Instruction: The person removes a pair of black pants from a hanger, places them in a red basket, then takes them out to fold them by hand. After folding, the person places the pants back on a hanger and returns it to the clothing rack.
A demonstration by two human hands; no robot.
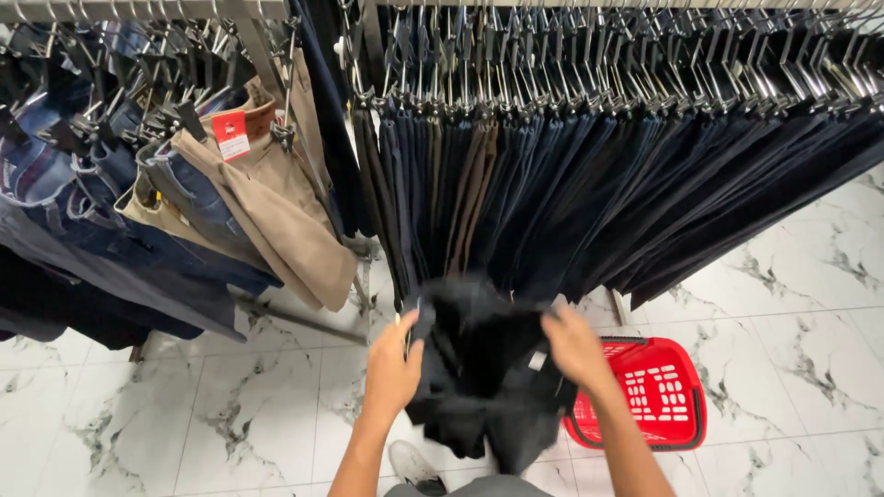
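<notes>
both hands on a dark garment [479,368], held bunched in front of the rack [589,28], above the floor [184,414]. left hand [391,368] closed on its left edge, thumb over the fabric, fingers behind. right hand [575,348] closed on the upper right part; exact finger position is blurred, can't tell.

handling, my read: soft, limp cloth, no stiffness, so it sags and folds wherever unsupported; lower half hangs loose below the hands. looks like a mid-weight woven, trousers probably, like the dark pairs [645,184] clipped on the rack. not fragile, not slippery, a plain pinch holds. best grip is at a firm seam or waistband edge, two points apart, so it hangs flat instead of bunching.

nearby: red basket [658,391] on the floor just right of the garment, tan trousers [276,212] and jeans [83,212] on the left rack, shoe [410,465] below.
</notes>
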